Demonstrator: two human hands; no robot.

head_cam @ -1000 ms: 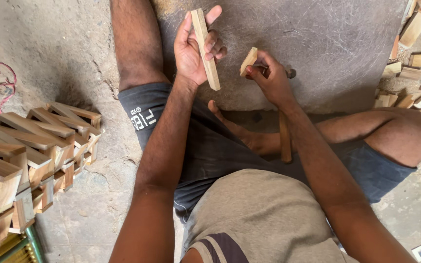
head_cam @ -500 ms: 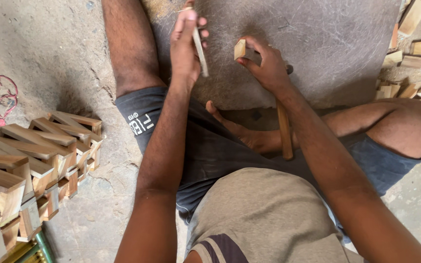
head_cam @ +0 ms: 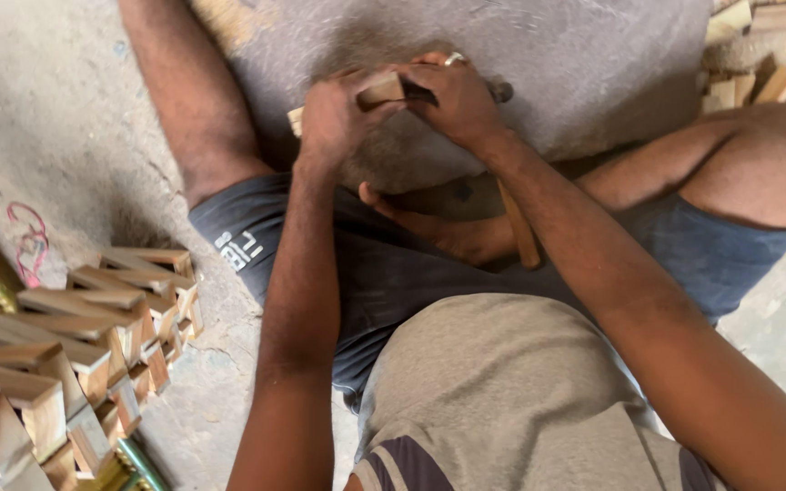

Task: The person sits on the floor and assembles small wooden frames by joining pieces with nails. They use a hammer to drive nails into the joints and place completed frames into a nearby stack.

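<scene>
Sitting on the concrete floor with legs folded, you have both hands brought together over the grey stone slab, your left hand with fingers curled tight around a thin wooden strip whose end pokes out at its left side. Your right hand pinches a small wooden block between thumb and fingers, pressed right against the left hand. A wooden hammer handle lies across your lap, and stacked wooden pieces sit by your left knee.

pale wooden piece lies level, gripped between both hands.
</scene>
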